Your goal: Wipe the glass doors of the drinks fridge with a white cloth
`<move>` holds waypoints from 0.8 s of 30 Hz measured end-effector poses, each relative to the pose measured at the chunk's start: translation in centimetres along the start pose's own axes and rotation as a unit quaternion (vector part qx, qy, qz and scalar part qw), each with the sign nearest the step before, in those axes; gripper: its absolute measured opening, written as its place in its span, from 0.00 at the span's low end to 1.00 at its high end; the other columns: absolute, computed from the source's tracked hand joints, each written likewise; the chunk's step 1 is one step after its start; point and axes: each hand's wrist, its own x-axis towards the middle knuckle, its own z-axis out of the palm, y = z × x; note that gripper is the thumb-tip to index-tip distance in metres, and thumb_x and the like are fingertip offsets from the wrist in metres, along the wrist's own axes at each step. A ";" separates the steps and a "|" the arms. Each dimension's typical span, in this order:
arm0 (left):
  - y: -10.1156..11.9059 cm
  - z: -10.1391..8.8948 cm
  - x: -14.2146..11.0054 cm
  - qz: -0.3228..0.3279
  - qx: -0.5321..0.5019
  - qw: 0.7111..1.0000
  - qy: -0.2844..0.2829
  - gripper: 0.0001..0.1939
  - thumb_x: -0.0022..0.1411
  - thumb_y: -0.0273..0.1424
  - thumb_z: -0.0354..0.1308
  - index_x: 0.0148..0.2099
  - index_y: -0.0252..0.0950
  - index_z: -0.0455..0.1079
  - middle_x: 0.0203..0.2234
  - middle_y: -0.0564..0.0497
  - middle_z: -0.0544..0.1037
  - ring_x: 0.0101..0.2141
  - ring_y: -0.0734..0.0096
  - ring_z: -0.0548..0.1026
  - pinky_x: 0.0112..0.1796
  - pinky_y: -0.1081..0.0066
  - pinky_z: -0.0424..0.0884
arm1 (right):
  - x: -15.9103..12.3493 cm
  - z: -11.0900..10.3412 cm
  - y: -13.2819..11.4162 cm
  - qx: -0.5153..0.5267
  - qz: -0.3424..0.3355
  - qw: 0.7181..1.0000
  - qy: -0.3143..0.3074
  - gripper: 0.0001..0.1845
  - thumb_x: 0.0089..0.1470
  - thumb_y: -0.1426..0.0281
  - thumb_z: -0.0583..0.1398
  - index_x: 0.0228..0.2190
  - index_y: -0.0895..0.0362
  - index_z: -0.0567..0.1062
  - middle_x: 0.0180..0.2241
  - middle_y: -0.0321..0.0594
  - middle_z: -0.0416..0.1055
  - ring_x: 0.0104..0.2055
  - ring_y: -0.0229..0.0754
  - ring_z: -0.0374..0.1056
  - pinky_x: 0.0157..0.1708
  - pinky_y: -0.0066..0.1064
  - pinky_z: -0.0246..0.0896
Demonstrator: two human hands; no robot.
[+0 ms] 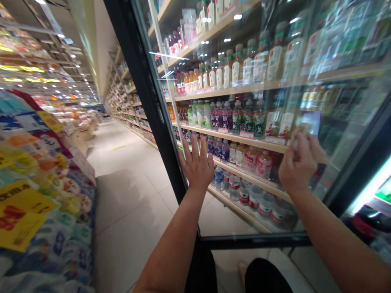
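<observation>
A black-framed glass door (238, 240) stands swung open in front of me. My left hand (197, 165) lies flat on or just before the glass near the frame's left side, palm forward and fingers spread. On the right, my right hand (297, 162) is closed at the glass, the fingertips pinched together. A small pale bit shows at those fingertips, too blurred to name, and a reflection overlaps it. Rows of bottled drinks (226, 116) on several shelves show through the glass, dark purple and green ones at mid height and clear bottles (234, 187) lower down.
A lit cooler interior (371, 191) lies at the far right. To the left, wrapped packs (58, 175) are stacked high, with a yellow price sign (23, 213) on them. A tiled aisle (122, 171) runs back beside long shelving. My legs (265, 276) are below the door.
</observation>
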 end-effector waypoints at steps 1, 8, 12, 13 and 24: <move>0.0 0.0 0.0 -0.004 -0.006 1.000 -0.005 0.28 0.77 0.39 0.45 0.73 0.35 0.58 0.72 0.42 0.53 0.73 0.53 0.36 0.70 0.45 0.37 | 0.0 0.1 -0.9 0.017 -0.041 0.999 -0.032 0.25 0.63 0.73 0.56 0.60 0.57 0.74 0.59 0.52 0.70 0.61 0.57 0.67 0.61 0.51 0.62; 0.0 -0.2 -0.1 0.001 0.007 1.000 -0.010 0.27 0.77 0.38 0.45 0.72 0.35 0.60 0.71 0.42 0.57 0.73 0.55 0.36 0.71 0.46 0.38 | 3.7 1.9 -4.7 0.038 -0.045 0.998 0.004 0.25 0.61 0.76 0.56 0.58 0.55 0.76 0.58 0.47 0.72 0.61 0.53 0.68 0.61 0.51 0.62; -0.1 -0.2 -0.1 -0.003 -0.011 1.000 -0.015 0.26 0.77 0.37 0.46 0.72 0.35 0.60 0.71 0.42 0.55 0.73 0.53 0.37 0.70 0.45 0.38 | 1.6 2.7 -7.1 0.055 -0.064 0.996 -0.020 0.26 0.62 0.77 0.55 0.59 0.54 0.75 0.61 0.47 0.69 0.63 0.52 0.65 0.64 0.52 0.59; -0.1 -0.2 -0.2 -0.005 -0.014 1.000 -0.016 0.26 0.76 0.37 0.46 0.72 0.36 0.60 0.71 0.42 0.55 0.73 0.52 0.37 0.70 0.44 0.38 | 0.6 2.7 -7.8 0.062 -0.087 0.993 -0.045 0.25 0.62 0.77 0.55 0.59 0.53 0.75 0.61 0.46 0.69 0.63 0.51 0.64 0.65 0.50 0.58; -0.9 -0.3 -0.4 0.038 -0.037 0.999 -0.004 0.24 0.78 0.36 0.42 0.68 0.36 0.67 0.69 0.42 0.62 0.73 0.55 0.34 0.70 0.44 0.39 | -2.1 4.8 -15.5 0.161 -0.138 0.962 -0.170 0.37 0.67 0.76 0.48 0.73 0.57 0.45 0.68 0.51 0.58 0.71 0.46 0.54 0.69 0.48 0.56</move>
